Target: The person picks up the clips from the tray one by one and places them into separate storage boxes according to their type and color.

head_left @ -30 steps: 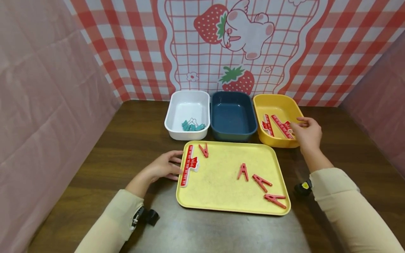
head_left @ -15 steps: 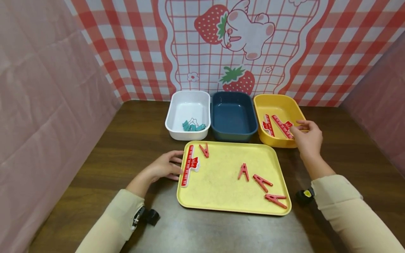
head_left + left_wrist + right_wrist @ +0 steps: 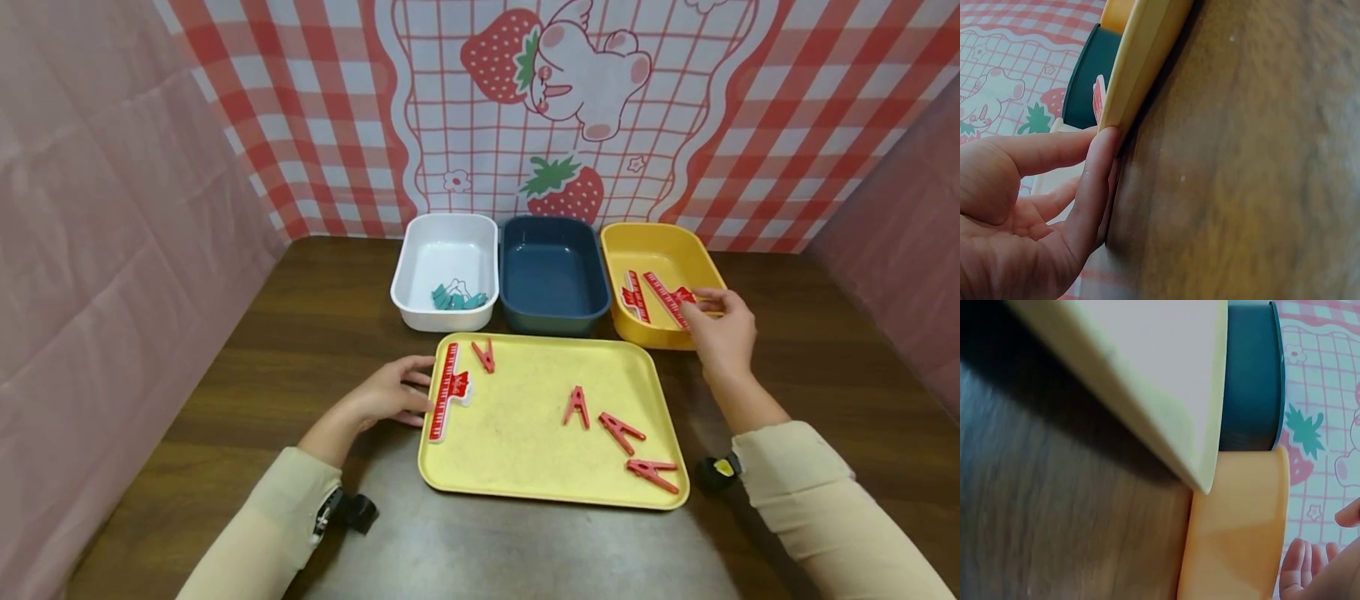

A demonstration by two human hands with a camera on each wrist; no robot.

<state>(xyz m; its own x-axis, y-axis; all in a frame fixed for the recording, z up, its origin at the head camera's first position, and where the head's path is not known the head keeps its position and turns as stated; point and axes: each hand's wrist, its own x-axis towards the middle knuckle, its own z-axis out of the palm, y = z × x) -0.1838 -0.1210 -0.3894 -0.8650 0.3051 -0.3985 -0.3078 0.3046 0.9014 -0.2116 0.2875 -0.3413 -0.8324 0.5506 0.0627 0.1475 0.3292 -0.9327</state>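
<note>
My left hand is at the left edge of the yellow tray; in the left wrist view its fingertips touch the outer rim. Just inside that edge lies a long red clip with a piano-key print. My right hand reaches over the near right rim of the yellow bin. Its fingertips overlap the end of a second piano-key clip there; another such clip lies to its left. In the right wrist view the thumb and fingers stand apart, with nothing seen between them.
Several red clothespins lie on the tray, one near the far left corner and another near the front right. Behind stand a white bin with teal clips and a dark blue bin. A checked cloth hangs behind.
My right hand shifted slightly right, then back left over the yellow bin's rim toward the clip. The left hand and the things on the tray have stayed put.
</note>
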